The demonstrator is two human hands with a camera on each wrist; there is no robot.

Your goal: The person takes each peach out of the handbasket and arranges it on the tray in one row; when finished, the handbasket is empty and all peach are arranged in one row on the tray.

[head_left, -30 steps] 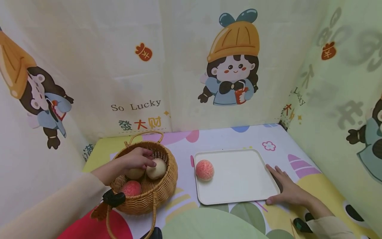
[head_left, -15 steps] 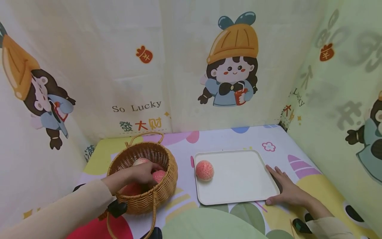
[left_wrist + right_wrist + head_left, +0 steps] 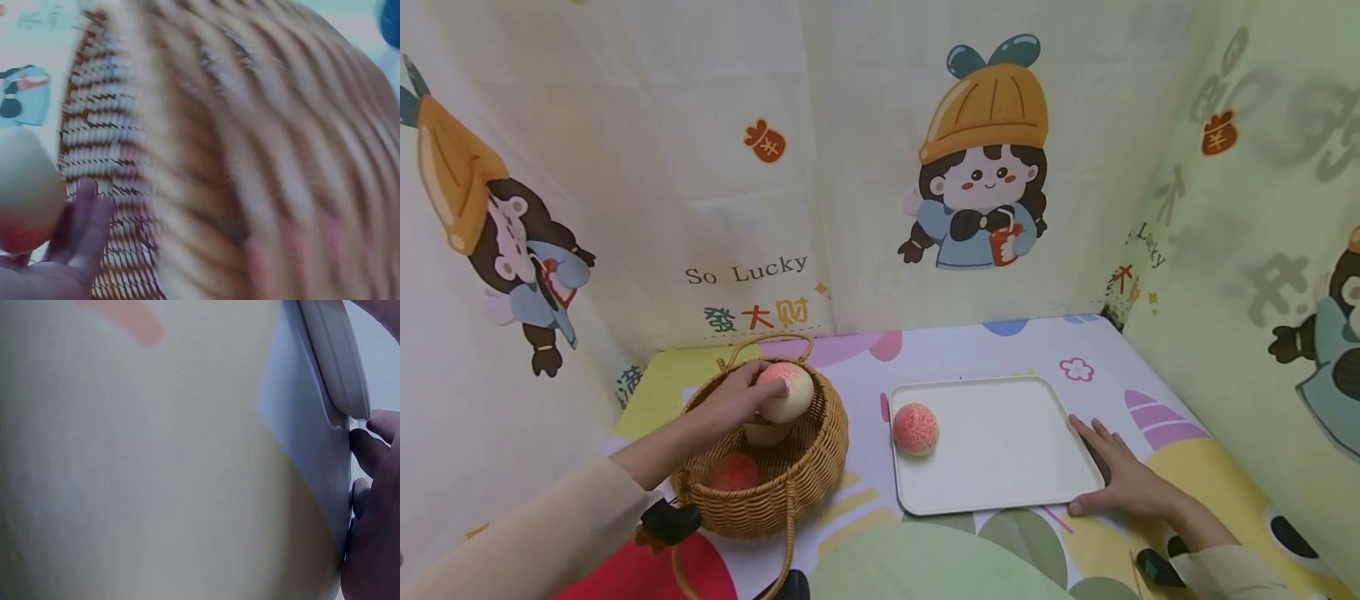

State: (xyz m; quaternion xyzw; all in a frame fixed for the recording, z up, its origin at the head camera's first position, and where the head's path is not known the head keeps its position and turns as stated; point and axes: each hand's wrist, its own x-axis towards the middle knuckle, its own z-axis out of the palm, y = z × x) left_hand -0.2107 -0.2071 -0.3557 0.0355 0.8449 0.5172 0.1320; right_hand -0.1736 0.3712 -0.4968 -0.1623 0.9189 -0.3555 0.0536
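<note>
My left hand (image 3: pixel 737 398) grips a cream-and-pink peach (image 3: pixel 793 395) at the mouth of the wicker basket (image 3: pixel 832 454). The same peach (image 3: pixel 26 187) shows at the left edge of the left wrist view, fingers curled behind it. Inside the basket are a pale peach (image 3: pixel 766 434), partly covered by the hand and held peach, and a reddish peach (image 3: pixel 733 472). A speckled pink peach (image 3: pixel 916 429) lies at the left end of the white tray (image 3: pixel 1000 450). Fingers spread, my right hand (image 3: pixel 1123 482) touches the tray's right edge.
One basket handle (image 3: pixel 789 533) hangs toward the front; the other stands at the back. A patterned cloth (image 3: pixel 955 550) covers the table. Printed curtains (image 3: pixel 865 167) enclose the back and both sides.
My left hand reached deeper into the basket, then rose with the cream-and-pink peach in its grip. The right hand, the tray and its peach have stayed put.
</note>
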